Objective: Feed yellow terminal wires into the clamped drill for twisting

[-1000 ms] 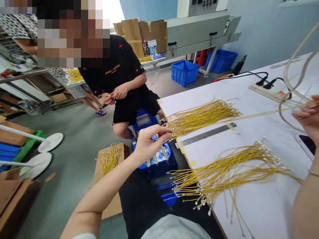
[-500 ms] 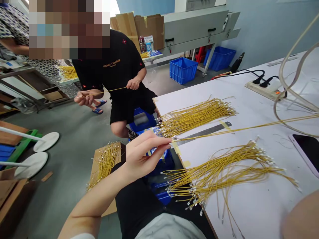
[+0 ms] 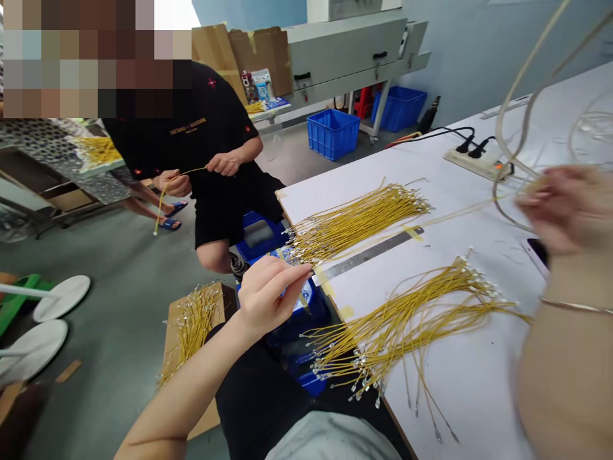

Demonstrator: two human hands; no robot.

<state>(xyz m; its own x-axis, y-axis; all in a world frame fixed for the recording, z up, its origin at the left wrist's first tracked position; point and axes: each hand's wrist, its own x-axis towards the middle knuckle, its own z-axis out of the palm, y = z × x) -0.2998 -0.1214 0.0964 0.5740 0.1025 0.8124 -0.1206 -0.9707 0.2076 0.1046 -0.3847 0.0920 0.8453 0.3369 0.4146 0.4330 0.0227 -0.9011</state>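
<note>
My left hand (image 3: 266, 297) hangs off the near-left edge of the white table (image 3: 479, 396), fingertips pinched on the terminal end of a single yellow wire (image 3: 460, 212). That wire runs across the table above a taped-down steel ruler (image 3: 371, 252) to my right hand (image 3: 562, 207), which is blurred, its fingers curled around the other end. A tidy bundle of yellow wires (image 3: 357, 220) lies beyond the ruler. A looser bundle of yellow wires (image 3: 407, 326) lies nearer, its ends hanging over the table edge.
A person in a black shirt (image 3: 205, 134) sits across the aisle, stretching a yellow wire between both hands. A cardboard tray of wires (image 3: 191, 322) rests on the floor. A power strip (image 3: 479, 165), pale looped cables (image 3: 527, 83), a phone (image 3: 539, 250) and blue crates (image 3: 332, 133) are nearby.
My right hand has come into view at the right, holding the wire's far end. My left hand kept its pinch and shifted slightly left and down. The seated person drew both hands closer together.
</note>
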